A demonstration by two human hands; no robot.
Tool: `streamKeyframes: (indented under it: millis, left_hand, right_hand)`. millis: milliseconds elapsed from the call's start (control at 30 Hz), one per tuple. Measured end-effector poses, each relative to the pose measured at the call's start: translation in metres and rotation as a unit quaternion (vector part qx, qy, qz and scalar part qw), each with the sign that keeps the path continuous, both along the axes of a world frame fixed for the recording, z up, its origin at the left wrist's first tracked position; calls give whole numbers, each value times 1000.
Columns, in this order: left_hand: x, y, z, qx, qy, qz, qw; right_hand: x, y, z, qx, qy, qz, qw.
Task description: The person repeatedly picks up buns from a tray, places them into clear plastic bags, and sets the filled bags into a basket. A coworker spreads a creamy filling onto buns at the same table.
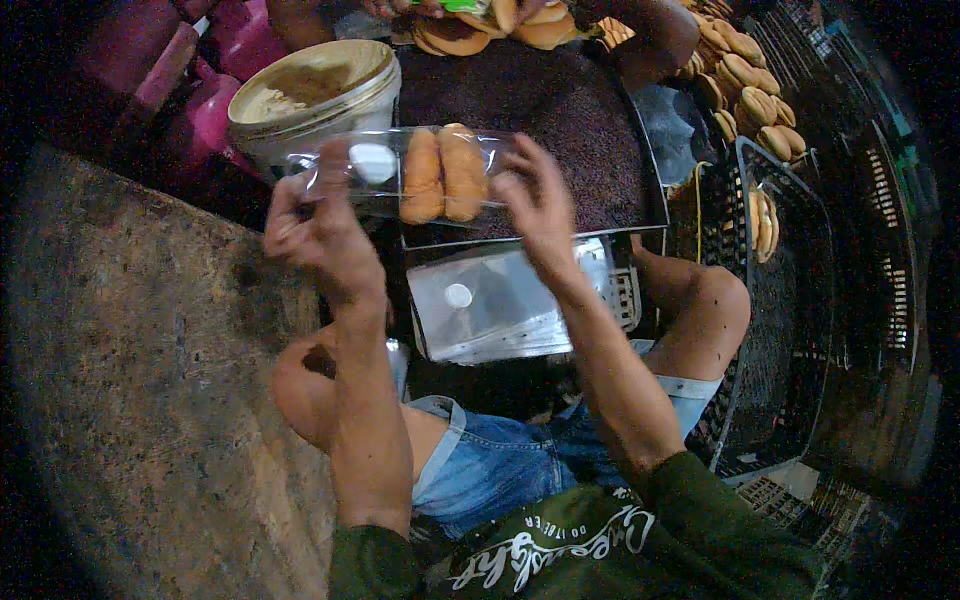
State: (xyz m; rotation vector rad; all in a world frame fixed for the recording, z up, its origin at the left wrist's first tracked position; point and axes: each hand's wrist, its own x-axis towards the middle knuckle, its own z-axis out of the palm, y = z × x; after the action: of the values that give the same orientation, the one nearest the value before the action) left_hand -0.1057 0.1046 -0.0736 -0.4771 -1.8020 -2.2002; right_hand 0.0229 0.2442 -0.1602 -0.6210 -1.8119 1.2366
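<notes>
Between my two hands a clear plastic bag [375, 161] is stretched, with two long golden bread rolls [442, 174] side by side in it and a white round label on its film. My left hand [319, 210] grips the bag's left end. At its right end, my right hand [536, 202] is slightly blurred, its fingers and thumb around the plastic edge. Below them lies a stack of clear bags [495, 300] with a round white label. Behind the rolls is a tray with a dark, grainy surface [525, 105].
A bucket of pale cream [315, 82] stands at the left beside pink containers [217, 112]. Round buns [757, 105] are piled at the upper right, near a black plastic crate [780, 337] holding a filled bun. Another person's hands and arm [652, 37] are at the top by more buns.
</notes>
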Motion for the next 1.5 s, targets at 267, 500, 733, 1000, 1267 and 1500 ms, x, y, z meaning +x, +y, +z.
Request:
streamKeyframes:
  millis: [267,500,733,1000,1267,1500]
  left_hand:
    - [-14,-8,-14,156,-243,-56,956]
    - [-11,3,-35,60,-196,-128,970]
    - [11,40,-46,-49,-57,-181,981]
    - [91,47,-12,81,-248,-449,855]
    - [75,39,-19,265,-452,-398,753]
    - [124,61,-13,49,-264,-494,827]
  right_hand:
    - [-20,27,-39,133,-315,-70,937]
    - [169,83,77,-266,-70,21,961]
    - [191,72,140,-296,28,71,952]
    - [122,57,112,-174,-15,94,980]
    - [95,-2,140,380,-47,-89,920]
    - [131,36,134,307,-321,35,895]
